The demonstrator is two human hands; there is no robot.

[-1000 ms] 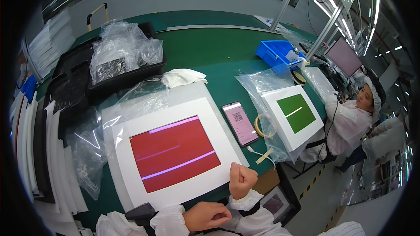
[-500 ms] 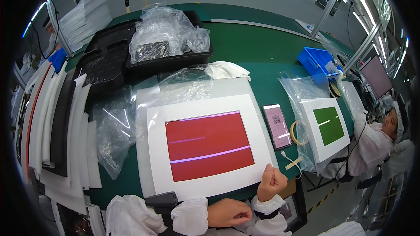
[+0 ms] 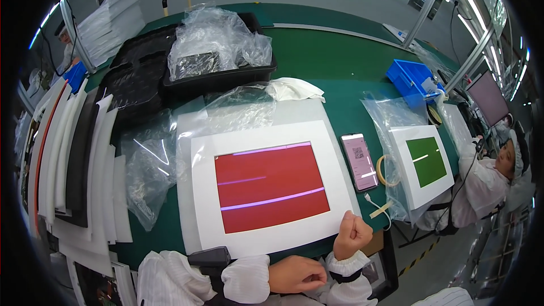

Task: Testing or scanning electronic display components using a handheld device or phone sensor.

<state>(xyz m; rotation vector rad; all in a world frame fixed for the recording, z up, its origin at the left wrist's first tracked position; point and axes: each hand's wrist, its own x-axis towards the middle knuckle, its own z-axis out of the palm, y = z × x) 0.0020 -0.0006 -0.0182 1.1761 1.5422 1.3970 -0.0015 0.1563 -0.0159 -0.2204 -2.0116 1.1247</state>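
Observation:
A large white-framed panel (image 3: 204,192) with a lit red screen (image 3: 269,184) lies flat on the green table (image 3: 340,62) in front of me. My right hand (image 3: 351,235) is a closed fist resting at the panel's near right corner. My left hand (image 3: 297,273) lies below the table edge with its fingers curled, close to my right cuff, and nothing shows in it. Both arms wear white sleeves. A black device (image 3: 209,256) sits at the panel's near edge by my left sleeve.
A phone (image 3: 360,161) and a tape ring (image 3: 381,170) lie right of the panel. Further right a co-worker (image 3: 487,175) sits by a smaller panel with a green screen (image 3: 426,161). Behind are black trays with plastic bags (image 3: 221,79) and a blue bin (image 3: 413,79); white sheets (image 3: 73,153) are stacked left.
My head has turned, so the whole scene has shifted right in the picture. My right fist stays at the panel's corner and my left hand stays near my right cuff.

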